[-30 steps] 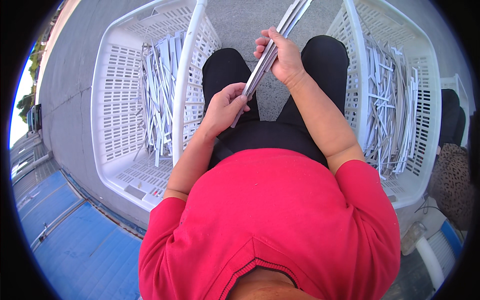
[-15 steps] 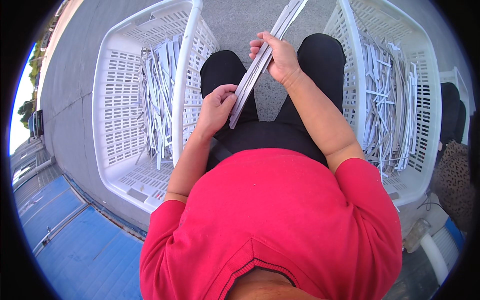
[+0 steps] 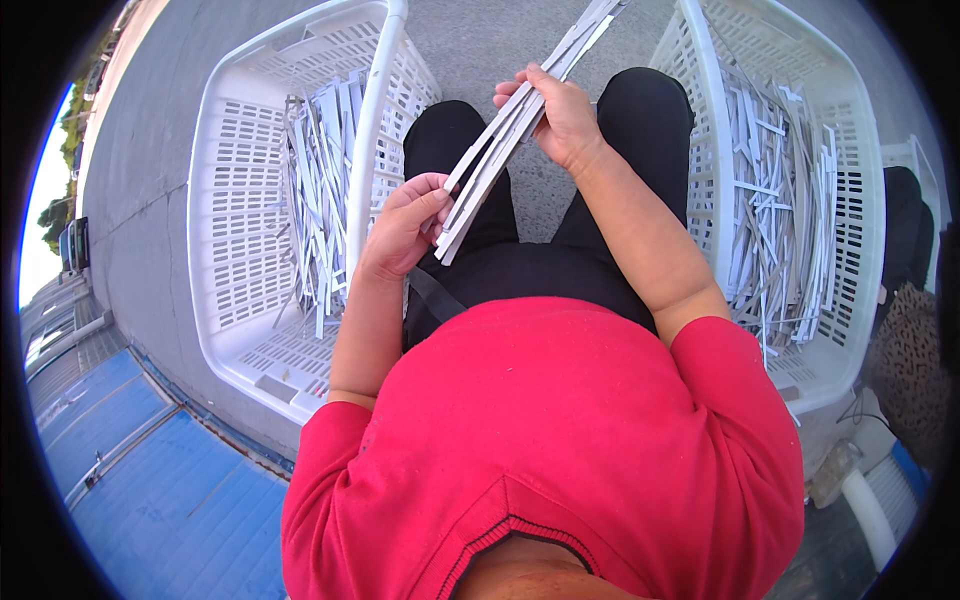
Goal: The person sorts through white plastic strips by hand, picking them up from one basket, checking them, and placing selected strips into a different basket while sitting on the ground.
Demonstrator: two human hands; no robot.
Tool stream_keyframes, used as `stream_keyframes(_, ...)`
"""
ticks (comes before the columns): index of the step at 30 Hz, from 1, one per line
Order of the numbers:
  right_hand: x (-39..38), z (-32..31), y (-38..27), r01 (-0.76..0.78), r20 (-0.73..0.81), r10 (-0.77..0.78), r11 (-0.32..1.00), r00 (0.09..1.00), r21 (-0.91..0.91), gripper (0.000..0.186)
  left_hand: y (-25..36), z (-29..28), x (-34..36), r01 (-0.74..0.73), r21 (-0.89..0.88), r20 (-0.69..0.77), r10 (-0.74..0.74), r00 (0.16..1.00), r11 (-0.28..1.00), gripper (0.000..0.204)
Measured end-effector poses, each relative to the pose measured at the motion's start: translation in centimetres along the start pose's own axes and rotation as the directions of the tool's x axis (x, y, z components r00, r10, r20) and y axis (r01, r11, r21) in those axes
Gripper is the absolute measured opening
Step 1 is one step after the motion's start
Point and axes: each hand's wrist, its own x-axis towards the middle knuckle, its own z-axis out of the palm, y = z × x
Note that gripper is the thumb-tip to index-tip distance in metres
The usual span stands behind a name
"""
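A bundle of long, thin white and grey strips (image 3: 512,128) slants across my lap, from lower left to upper right. My right hand (image 3: 566,120) is closed round its middle, thumb on top and fingertips showing on the far side. At the near end, my left hand (image 3: 405,228) pinches the strips between thumb and fingers; how many it grips I cannot tell. The strips fan apart slightly at that end, with narrow gaps between them. Their material is not clear.
A white slatted plastic basket (image 3: 225,215) with many similar strips (image 3: 325,190) stands on my left. Another white basket (image 3: 850,240), also holding strips (image 3: 765,200), stands on my right. Grey concrete ground (image 3: 470,45) lies ahead, and blue panels (image 3: 190,480) show at lower left.
My left hand has shifted a little left and toward me. The bundle's near end has spread from a tight stack into separate strips; my right hand has barely moved.
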Motion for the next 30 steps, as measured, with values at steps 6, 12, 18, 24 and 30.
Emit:
stream_keyframes(6, 0.0, -0.1, -0.3, -0.002, -0.050, 0.003, 1.000, 0.999, 0.016, 0.021, 1.8, -2.0, -2.8, -0.172, -0.081, -0.192, 0.154, 0.969, 0.982, 0.013)
stream_keyframes(12, 0.2, -0.4, -0.3, -0.069, -0.141, 0.075, 0.997, 0.987, 0.047, 0.019, 3.0, -6.9, -6.9, -0.391, 0.501, -0.552, 0.634, 0.542, 0.772, 0.031)
stream_keyframes(18, 0.4, -0.1, 0.0, -0.096, -0.157, 0.095, 0.995, 0.983, -0.002, 0.018, -1.8, -18.0, -8.8, 0.258, 0.893, -0.448, 0.788, 0.423, 0.369, 0.037)
stream_keyframes(24, 0.5, -0.3, 0.3, -0.106, -0.182, 0.100, 0.994, 0.978, -0.023, 0.019, -5.4, -20.4, -8.6, 0.398, 0.731, -0.681, 0.562, 0.469, 0.554, 0.049)
stream_keyframes(30, 0.5, 0.1, 0.3, -0.093, -0.181, 0.083, 0.995, 0.980, -0.046, 0.020, 0.2, -12.2, -5.6, 0.039, 0.804, -0.552, 0.721, 0.419, 0.593, 0.031)
